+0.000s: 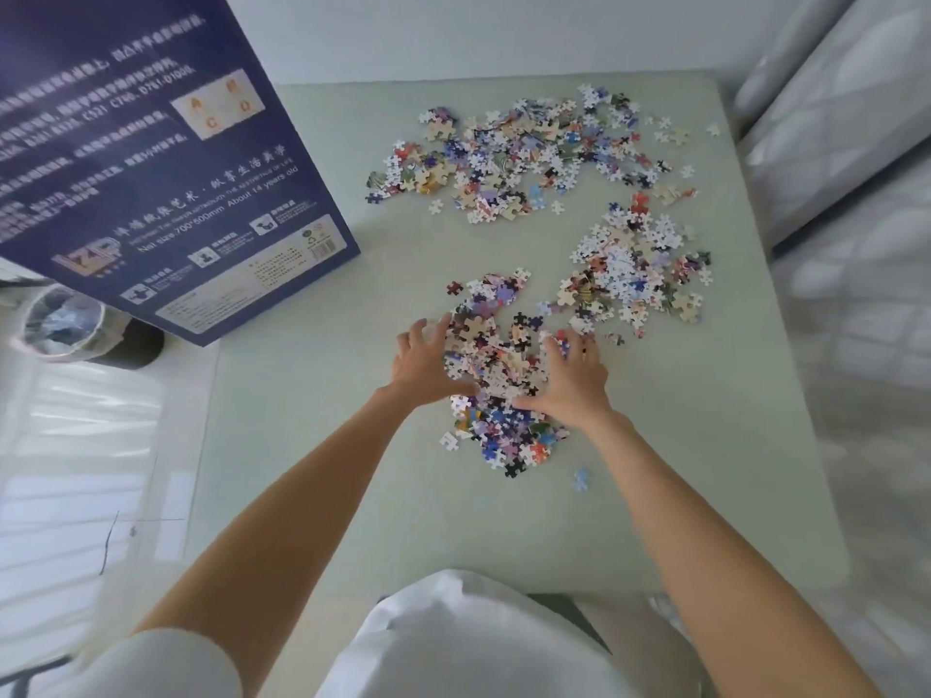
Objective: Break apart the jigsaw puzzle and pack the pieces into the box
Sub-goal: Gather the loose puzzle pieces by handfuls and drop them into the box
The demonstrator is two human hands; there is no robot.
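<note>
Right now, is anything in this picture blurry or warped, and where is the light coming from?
Head view: the left hand and right hand are slightly motion-smeared over the nearest pile of loose multicoloured jigsaw pieces; wide-angle bending tilts the dark blue cardboard puzzle box; the floor at left is washed out by bright light.

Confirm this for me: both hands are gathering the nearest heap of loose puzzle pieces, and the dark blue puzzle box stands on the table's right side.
Wrong on one point. The head view shows the dark blue cardboard puzzle box at the pale green table's left side, not the right. The rest holds: the left hand and right hand flank the nearest heap of loose jigsaw pieces, fingers spread on it.
</note>
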